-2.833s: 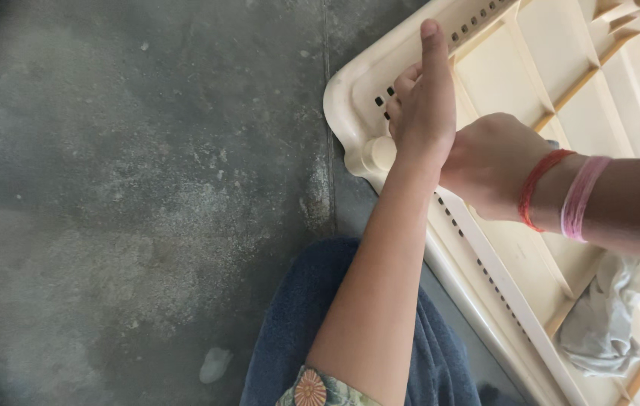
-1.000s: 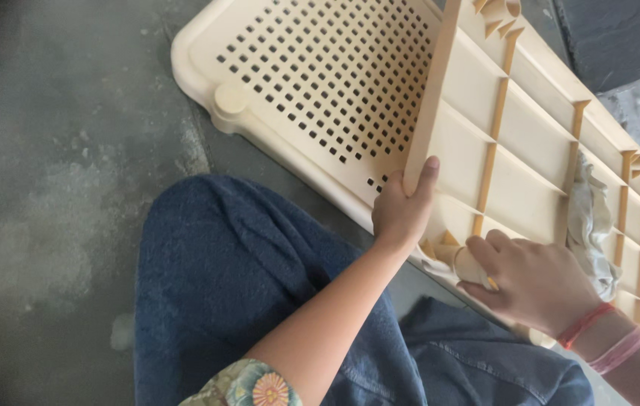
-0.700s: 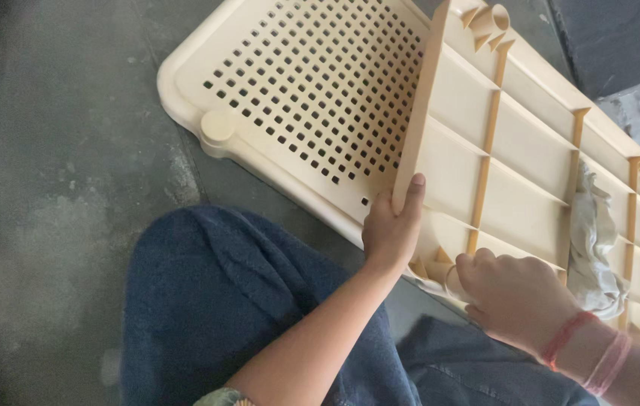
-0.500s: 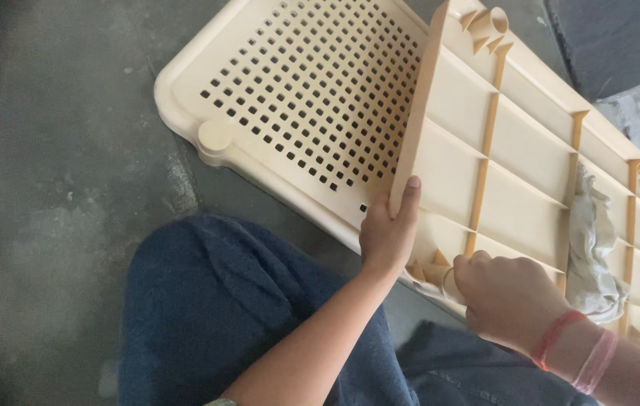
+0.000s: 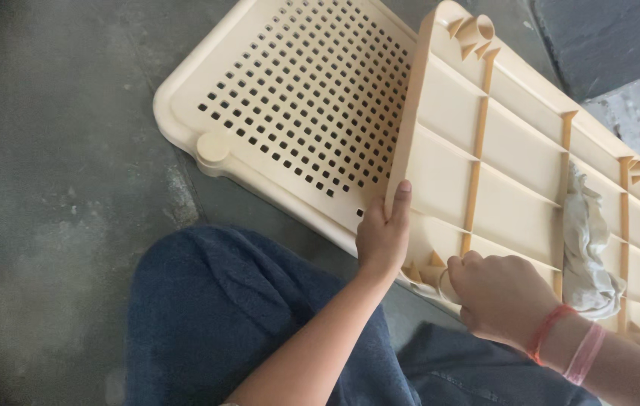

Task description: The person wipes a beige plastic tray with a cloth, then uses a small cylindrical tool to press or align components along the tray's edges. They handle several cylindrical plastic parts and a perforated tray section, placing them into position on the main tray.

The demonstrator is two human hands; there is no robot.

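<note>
A cream plastic shelf panel with ribs (image 5: 515,173) stands tilted on its near edge over my lap. My left hand (image 5: 382,237) grips its left rim, thumb laid along the edge. My right hand (image 5: 502,297), with red and pink bands at the wrist, is closed at the panel's near corner by a round socket; what the fingers hold is hidden. A second cream panel with many square holes (image 5: 297,105) lies flat on the floor behind it. A crumpled grey-white cloth (image 5: 587,248) rests inside the ribbed panel near my right wrist.
The grey concrete floor (image 5: 57,173) spreads to the left. My legs in blue jeans (image 5: 222,316) fill the lower middle. A dark slab (image 5: 606,37) and a pale step lie at the top right.
The view has turned from the panel's corner to both panels. In the last second my hands have kept their hold on the ribbed panel, and it has shifted only slightly.
</note>
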